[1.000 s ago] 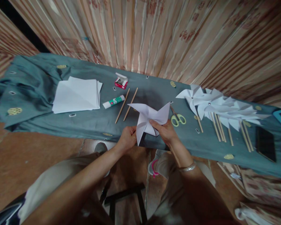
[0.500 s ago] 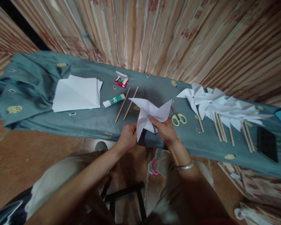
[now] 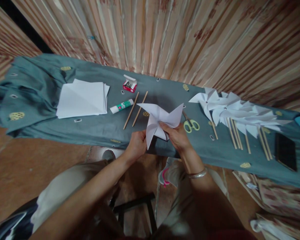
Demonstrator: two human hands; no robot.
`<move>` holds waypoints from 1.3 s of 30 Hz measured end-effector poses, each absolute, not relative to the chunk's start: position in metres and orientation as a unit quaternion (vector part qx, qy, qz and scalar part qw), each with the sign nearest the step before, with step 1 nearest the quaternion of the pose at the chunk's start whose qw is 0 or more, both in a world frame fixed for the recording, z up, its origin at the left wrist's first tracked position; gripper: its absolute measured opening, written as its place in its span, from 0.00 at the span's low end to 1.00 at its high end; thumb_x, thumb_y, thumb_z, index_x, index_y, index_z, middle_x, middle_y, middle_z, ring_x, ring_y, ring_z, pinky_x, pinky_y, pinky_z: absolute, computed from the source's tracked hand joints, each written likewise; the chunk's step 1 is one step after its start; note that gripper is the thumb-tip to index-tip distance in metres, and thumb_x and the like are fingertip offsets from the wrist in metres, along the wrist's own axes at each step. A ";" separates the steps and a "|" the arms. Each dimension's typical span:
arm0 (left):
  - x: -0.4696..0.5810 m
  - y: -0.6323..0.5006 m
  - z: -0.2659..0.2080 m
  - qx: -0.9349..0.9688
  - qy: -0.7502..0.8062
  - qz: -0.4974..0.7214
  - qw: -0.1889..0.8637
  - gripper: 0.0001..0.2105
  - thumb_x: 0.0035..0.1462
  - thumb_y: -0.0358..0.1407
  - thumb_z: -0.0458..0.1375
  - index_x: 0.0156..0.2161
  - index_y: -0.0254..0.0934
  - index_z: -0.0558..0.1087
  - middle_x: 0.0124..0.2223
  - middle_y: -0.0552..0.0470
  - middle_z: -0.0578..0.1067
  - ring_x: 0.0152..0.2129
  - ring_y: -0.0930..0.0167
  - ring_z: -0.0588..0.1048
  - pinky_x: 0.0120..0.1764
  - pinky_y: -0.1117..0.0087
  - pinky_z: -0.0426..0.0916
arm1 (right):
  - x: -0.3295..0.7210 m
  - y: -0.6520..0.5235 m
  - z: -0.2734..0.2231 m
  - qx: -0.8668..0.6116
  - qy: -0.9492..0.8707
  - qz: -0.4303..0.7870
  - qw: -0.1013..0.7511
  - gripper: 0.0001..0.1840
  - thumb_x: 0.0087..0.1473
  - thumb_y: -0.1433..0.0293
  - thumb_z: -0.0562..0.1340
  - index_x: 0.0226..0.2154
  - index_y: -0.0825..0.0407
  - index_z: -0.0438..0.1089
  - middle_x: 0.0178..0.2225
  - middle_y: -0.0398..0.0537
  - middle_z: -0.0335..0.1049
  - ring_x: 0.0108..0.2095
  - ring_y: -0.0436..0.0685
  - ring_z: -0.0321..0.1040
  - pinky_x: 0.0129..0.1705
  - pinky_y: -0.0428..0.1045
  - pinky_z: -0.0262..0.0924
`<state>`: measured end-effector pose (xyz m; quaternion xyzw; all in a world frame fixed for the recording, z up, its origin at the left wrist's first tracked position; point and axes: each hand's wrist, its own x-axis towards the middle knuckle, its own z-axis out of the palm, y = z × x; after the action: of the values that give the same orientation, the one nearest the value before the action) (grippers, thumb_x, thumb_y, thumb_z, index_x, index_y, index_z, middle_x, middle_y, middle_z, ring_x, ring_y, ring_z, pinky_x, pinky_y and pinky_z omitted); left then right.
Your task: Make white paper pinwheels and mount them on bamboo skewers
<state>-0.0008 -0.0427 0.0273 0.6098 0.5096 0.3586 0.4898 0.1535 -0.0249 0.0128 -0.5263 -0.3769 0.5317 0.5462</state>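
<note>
while pinwheel (image 3: 153, 116) handheld, glue-stick label (image 3: 124, 105) illegible

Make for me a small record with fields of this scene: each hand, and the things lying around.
Left hand: pinches the left side of a white paper pinwheel
Right hand: holds it too, thumb near its center
Right of pinwheel: scissors with pale green handles
Left of pinwheel: two wooden sticks, glue stick, open red box
Far left: white paper stack
Far right: overlapping pinwheels on sticks, black smartphone
Surface: patterned gray-green cloth
</note>
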 end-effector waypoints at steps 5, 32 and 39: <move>-0.003 -0.046 0.025 0.611 0.513 0.349 0.493 0.13 0.42 0.21 0.50 0.12 0.35 0.64 0.13 0.59 0.62 0.15 0.76 0.61 0.23 0.77 0.54 | 0.154 -0.028 0.010 -0.525 -0.381 0.537 0.539 0.18 0.37 0.64 0.72 0.33 0.53 0.77 0.38 0.49 0.80 0.40 0.61 0.75 0.49 0.57 0.69; -0.004 -0.031 0.031 0.406 0.465 0.443 0.651 0.11 0.42 0.40 0.57 0.19 0.34 0.70 0.13 0.56 0.64 0.11 0.79 0.60 0.16 0.78 0.52 | 0.160 -0.016 0.036 -0.513 -0.472 0.454 0.555 0.24 0.41 0.59 0.70 0.42 0.50 0.73 0.46 0.49 0.76 0.47 0.58 0.71 0.52 0.53 0.63; -0.012 -0.014 0.041 0.323 0.455 0.553 0.619 0.10 0.38 0.40 0.64 0.23 0.34 0.73 0.22 0.53 0.74 0.21 0.74 0.72 0.26 0.75 0.64 | 0.152 -0.030 0.033 -0.578 -0.545 0.361 0.489 0.14 0.51 0.57 0.63 0.25 0.50 0.74 0.25 0.44 0.74 0.28 0.54 0.70 0.35 0.49 0.63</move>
<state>-0.0117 -0.0137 0.0409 0.3226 0.4551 0.5527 0.6191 0.1523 -0.0298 0.0329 -0.5775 -0.5447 0.3613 0.4892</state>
